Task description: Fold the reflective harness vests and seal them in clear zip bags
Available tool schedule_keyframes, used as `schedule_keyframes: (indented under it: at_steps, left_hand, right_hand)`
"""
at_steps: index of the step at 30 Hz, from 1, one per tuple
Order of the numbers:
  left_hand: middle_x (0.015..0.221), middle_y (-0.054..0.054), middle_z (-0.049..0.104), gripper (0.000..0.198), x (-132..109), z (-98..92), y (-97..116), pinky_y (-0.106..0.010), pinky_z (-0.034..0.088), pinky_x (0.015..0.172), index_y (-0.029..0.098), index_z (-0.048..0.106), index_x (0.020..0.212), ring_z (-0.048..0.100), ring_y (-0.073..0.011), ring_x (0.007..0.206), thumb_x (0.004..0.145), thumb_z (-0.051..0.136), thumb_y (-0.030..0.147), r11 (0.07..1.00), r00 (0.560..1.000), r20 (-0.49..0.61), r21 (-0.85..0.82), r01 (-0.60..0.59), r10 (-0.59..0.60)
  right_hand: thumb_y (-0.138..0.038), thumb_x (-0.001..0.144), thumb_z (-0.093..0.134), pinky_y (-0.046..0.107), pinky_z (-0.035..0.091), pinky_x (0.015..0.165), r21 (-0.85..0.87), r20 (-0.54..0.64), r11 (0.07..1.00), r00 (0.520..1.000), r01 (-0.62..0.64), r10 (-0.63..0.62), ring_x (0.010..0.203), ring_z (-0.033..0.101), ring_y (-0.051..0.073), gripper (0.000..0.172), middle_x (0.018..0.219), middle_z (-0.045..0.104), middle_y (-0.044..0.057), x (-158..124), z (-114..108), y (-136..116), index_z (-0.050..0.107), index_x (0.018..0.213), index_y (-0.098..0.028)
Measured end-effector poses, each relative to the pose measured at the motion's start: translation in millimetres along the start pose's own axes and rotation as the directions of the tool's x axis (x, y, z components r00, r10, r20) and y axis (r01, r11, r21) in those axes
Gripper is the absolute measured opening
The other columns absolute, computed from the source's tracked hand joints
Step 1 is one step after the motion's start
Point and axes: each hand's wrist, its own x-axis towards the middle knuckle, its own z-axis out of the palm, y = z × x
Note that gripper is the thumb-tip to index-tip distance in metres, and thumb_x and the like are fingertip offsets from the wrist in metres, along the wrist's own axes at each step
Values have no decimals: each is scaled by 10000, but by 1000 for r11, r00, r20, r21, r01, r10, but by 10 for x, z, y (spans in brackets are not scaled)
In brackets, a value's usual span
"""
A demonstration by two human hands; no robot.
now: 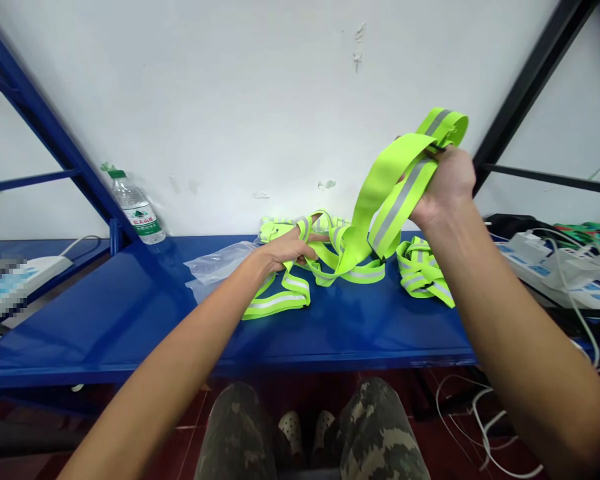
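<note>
My right hand (447, 183) is raised above the blue shelf, closed around a yellow-green reflective strap (400, 183) with a grey stripe. Loops of the strap hang from it down to the shelf top. Lower and to the left, my left hand (290, 250) has its fingers around part of the tangled strap, with one loop passing over the hand. A loose strap end (280, 303) lies below that hand. Another bundle of the same strap (423, 270) rests to the right, and a further bundle (275, 229) sits behind my left hand, partly hidden.
A clear plastic bag (220, 263) lies left of the straps on the blue shelf (130, 320). A water bottle (137, 207) with a green cap stands against the wall. White power strips (555, 267) and cables are at the right; another power strip (25, 283) is at the left.
</note>
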Motion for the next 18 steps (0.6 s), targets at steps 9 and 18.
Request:
schedule_keyframes:
  at_steps: [9, 18]
  left_hand:
    - [981, -46, 728, 651, 69, 28, -4, -209, 371, 522, 229, 664, 1149, 616, -132, 675, 530, 754, 46, 992, 997, 6, -106, -71, 72]
    - [693, 46, 613, 466, 93, 9, -71, -244, 461, 633, 169, 667, 907, 562, -107, 619, 468, 742, 32, 991, 993, -73, -92, -100, 93]
  right_hand:
    - [-411, 858, 507, 282, 462, 515, -150, 314, 963, 913, -223, 260, 618, 647, 187, 268, 824, 679, 71, -482, 397, 251, 655, 897, -191]
    - [-366, 902, 447, 326, 431, 724, -713, 627, 475, 773, 516, 102, 891, 653, 259, 357, 1061, 707, 121, -837, 435, 313, 657, 1119, -175]
